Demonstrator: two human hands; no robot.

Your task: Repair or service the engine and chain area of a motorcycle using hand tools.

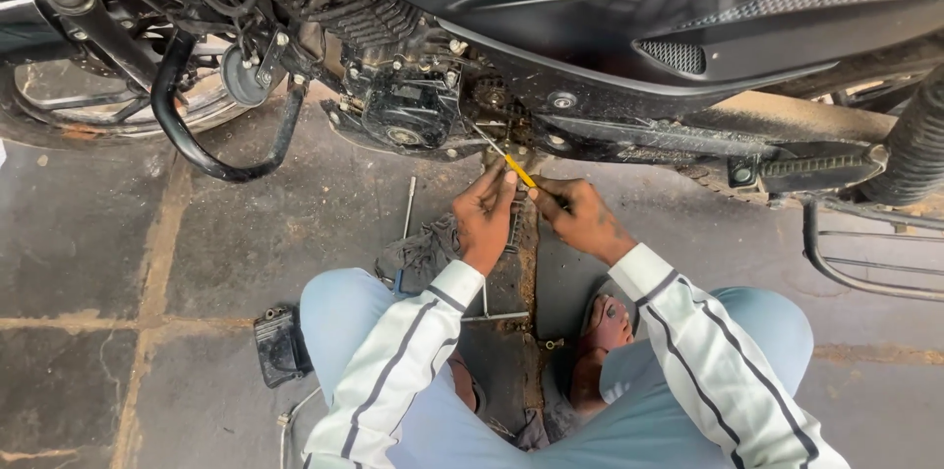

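The person squats on the stone floor (88, 233) beside a motorcycle (610, 27), both hands raised to the lower engine area. The right hand (582, 218) is closed around the yellow handle of a screwdriver (506, 159), whose thin shaft slants up and left so that its tip sits at the sprocket (489, 95), exposed just right of the engine (403, 105). The left hand (485, 218) is beside it, fingers curled, thumb and forefinger touching the screwdriver near where handle meets shaft; it seems to steady the tool more than grip it, though how firmly cannot be told.

As a judgement of progress: the sprocket and a run of chain (816, 166) show bare, and a black cover (280, 343) lies on the floor near the left knee, well apart from the bike, so the opening-up looks done. The work at the sprocket itself appears to be under way, with nothing yet refitted. A long rod tool (406, 218) and a dark rag (425, 248) lie on the floor just left of the left hand, and 1 small fastener (554, 342) rests near the bare foot (602, 331). The front wheel (108, 100) and crash guard (221, 149) stand at the left.
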